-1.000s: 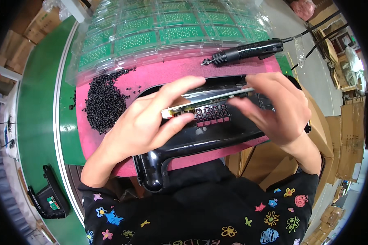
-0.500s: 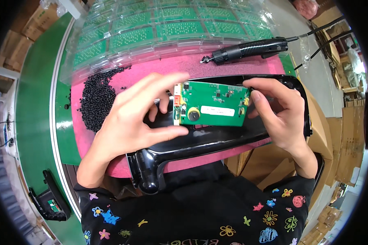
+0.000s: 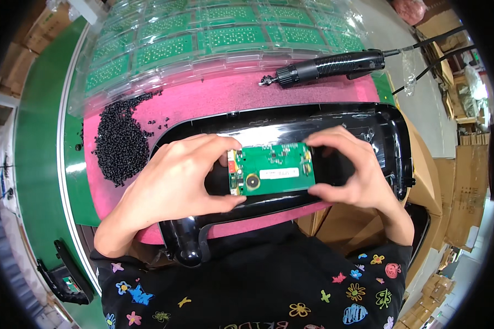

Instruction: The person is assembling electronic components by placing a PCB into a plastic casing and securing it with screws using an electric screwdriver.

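A green circuit board (image 3: 282, 159), with a round black part and a white label strip on it, is between my two hands over a black plastic housing (image 3: 247, 120). My left hand (image 3: 184, 175) grips the board's left end, thumb at the lower corner and fingers at the upper one. At the right end, my right hand (image 3: 354, 170) holds the corners between thumb and fingers. The housing lies open side up, its handle-like arm (image 3: 186, 241) pointing toward me. Whether the board touches the housing's floor I cannot tell.
A heap of small black screws (image 3: 121, 145) lies left on the pink mat (image 3: 225, 90). Behind are clear plastic trays (image 3: 170, 66) of green boards. A black electric screwdriver (image 3: 329, 67) rests at the back right, cable trailing off. Another black housing (image 3: 66, 274) is at far left.
The board has moved down toward me and slightly left, into the housing's outline, with both hands on it. My right hand's fingers have spread along its right end.
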`<state>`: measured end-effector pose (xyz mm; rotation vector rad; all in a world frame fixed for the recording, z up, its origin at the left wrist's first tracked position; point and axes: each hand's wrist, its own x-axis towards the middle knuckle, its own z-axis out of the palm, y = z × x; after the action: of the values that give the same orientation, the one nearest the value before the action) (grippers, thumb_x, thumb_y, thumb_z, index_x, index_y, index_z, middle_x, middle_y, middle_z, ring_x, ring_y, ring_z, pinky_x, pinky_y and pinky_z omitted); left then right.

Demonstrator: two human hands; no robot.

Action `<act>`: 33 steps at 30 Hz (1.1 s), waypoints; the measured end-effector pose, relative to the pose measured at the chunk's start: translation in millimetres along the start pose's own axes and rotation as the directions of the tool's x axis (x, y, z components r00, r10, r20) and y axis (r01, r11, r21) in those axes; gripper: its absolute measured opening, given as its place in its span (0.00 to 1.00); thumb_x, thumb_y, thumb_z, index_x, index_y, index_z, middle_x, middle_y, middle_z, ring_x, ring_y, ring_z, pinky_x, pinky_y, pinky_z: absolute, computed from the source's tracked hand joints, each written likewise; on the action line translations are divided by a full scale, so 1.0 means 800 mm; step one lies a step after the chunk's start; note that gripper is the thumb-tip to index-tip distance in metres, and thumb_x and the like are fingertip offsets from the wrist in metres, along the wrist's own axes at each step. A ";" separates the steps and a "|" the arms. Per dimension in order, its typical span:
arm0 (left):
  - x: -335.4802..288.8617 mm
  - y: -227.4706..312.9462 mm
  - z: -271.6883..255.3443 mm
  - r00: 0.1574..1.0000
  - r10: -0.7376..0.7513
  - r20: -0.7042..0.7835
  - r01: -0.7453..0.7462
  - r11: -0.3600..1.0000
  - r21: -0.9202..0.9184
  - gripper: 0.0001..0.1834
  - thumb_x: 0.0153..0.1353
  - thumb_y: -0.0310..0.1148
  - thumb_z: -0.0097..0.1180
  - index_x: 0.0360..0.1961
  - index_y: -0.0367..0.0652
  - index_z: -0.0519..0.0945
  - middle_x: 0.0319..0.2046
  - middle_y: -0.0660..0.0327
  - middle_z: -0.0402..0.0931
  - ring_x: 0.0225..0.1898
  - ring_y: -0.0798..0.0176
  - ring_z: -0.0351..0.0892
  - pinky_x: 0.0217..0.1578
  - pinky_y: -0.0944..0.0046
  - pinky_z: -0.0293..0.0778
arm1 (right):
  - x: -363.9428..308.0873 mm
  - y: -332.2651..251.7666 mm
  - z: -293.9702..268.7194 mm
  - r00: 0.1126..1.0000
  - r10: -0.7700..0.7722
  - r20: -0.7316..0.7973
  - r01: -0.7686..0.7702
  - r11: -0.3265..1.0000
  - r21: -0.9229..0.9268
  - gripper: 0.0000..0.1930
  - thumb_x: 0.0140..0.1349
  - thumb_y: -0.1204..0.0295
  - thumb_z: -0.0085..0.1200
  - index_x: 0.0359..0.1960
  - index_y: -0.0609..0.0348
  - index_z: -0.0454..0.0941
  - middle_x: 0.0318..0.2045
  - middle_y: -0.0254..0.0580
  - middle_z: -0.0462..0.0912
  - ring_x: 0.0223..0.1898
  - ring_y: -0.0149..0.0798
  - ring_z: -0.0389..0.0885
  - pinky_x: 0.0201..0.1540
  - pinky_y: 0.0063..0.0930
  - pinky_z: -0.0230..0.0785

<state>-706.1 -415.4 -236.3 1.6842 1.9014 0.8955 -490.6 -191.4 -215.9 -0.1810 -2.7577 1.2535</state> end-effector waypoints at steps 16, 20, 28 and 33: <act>0.012 0.017 0.017 1.000 -0.017 0.018 0.011 0.966 0.260 0.36 0.42 0.40 0.76 0.52 0.41 0.74 0.29 0.59 0.70 0.34 0.55 0.74 0.31 0.55 0.72 | 0.001 0.033 0.007 0.994 -0.110 -0.008 0.108 0.983 -0.146 0.34 0.41 0.76 0.72 0.55 0.60 0.73 0.54 0.48 0.74 0.56 0.53 0.71 0.61 0.42 0.65; 0.012 0.019 0.010 0.995 -0.023 0.098 -0.008 0.950 0.311 0.36 0.46 0.42 0.74 0.53 0.34 0.73 0.38 0.55 0.74 0.39 0.53 0.77 0.33 0.57 0.77 | 0.002 0.034 0.008 0.992 -0.125 -0.004 0.123 0.981 -0.150 0.35 0.41 0.76 0.72 0.55 0.60 0.73 0.54 0.48 0.73 0.56 0.53 0.71 0.61 0.42 0.65; 0.010 0.017 0.014 0.999 -0.014 0.036 0.005 0.968 0.251 0.38 0.42 0.42 0.76 0.53 0.40 0.74 0.31 0.58 0.69 0.34 0.54 0.74 0.32 0.55 0.72 | 0.001 0.030 0.008 0.994 -0.107 0.004 0.106 0.981 -0.161 0.34 0.41 0.77 0.72 0.55 0.60 0.73 0.54 0.48 0.73 0.56 0.53 0.71 0.61 0.42 0.65; 0.007 0.015 0.012 1.000 0.000 0.030 -0.008 0.963 0.270 0.38 0.42 0.41 0.76 0.53 0.39 0.74 0.33 0.58 0.70 0.35 0.53 0.73 0.33 0.55 0.72 | 0.002 0.027 0.009 0.995 -0.096 0.017 0.097 0.981 -0.168 0.34 0.41 0.77 0.72 0.55 0.61 0.73 0.55 0.48 0.73 0.57 0.53 0.71 0.61 0.41 0.65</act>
<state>-691.9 -408.1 -233.6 1.8440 2.0766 0.6291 -492.0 -182.9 -236.8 -0.0537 -2.8422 1.0004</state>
